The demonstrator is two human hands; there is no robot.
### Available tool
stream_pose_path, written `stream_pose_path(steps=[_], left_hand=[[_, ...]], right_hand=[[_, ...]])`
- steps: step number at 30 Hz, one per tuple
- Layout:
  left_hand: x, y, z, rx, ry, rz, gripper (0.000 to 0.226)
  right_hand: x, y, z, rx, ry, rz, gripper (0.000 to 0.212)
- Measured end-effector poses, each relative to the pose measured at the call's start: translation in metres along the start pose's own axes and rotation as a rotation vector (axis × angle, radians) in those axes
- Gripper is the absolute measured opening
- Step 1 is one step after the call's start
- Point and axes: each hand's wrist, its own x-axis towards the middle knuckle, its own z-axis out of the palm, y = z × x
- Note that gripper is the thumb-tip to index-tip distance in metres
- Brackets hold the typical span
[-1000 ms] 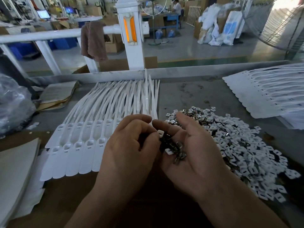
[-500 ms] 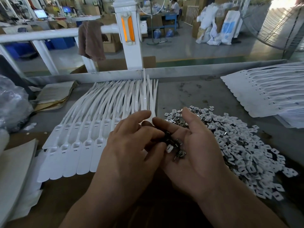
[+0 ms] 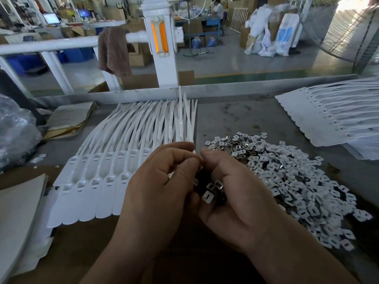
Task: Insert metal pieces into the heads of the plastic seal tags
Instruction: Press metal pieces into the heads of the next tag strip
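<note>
A fanned row of white plastic seal tags (image 3: 114, 160) lies on the table to the left, heads toward me. My right hand (image 3: 235, 197) is cupped palm up, holding several small square metal pieces (image 3: 211, 190) in its palm. My left hand (image 3: 162, 191) sits against it with fingers curled, its fingertips meeting my right thumb above the pieces; whether it pinches a piece is hidden. A large loose heap of metal pieces (image 3: 291, 181) spreads over the table to the right of my hands.
A second stack of white tags (image 3: 332, 117) lies at the far right. Cardboard sheets (image 3: 67, 117) and a clear plastic bag (image 3: 14, 132) sit at the left. A metal rail (image 3: 246, 87) bounds the table's far edge. Paper sheets (image 3: 18, 218) lie at the near left.
My left fingers have curled in and risen toward my right thumb. My right thumb has folded over the pieces in the palm. Both hands stay together in the middle.
</note>
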Motion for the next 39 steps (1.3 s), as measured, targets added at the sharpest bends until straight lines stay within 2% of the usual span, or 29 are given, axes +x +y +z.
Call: stream_pose_path(steps=[3,10,16,23,31,39], left_hand=[[0.001,0.004,-0.001,-0.122,0.010,-0.049,0.014],[0.001,0.005,0.000,-0.198,0.038,-0.063,0.012],[-0.006,0.004,-0.003,-0.152,0.006,0.017,0.016],[-0.006,0.002,-0.003,-0.094,0.065,0.060,0.011],[-0.011,0.004,-0.002,-0.076,0.093,0.045,0.014],[-0.007,0.004,-0.007,-0.071,0.100,0.095,0.010]], right_hand=[[-0.002,-0.001,0.000,-0.105,-0.041,0.008,0.025],[-0.005,-0.003,0.003,-0.186,-0.070,-0.011,0.028],[-0.007,-0.003,0.003,-0.227,-0.048,-0.086,0.036],[-0.009,-0.003,0.004,-0.305,-0.056,-0.136,0.035],[-0.009,-0.001,0.005,-0.377,-0.019,-0.164,0.036],[-0.008,-0.004,0.001,-0.267,-0.134,-0.061,0.024]])
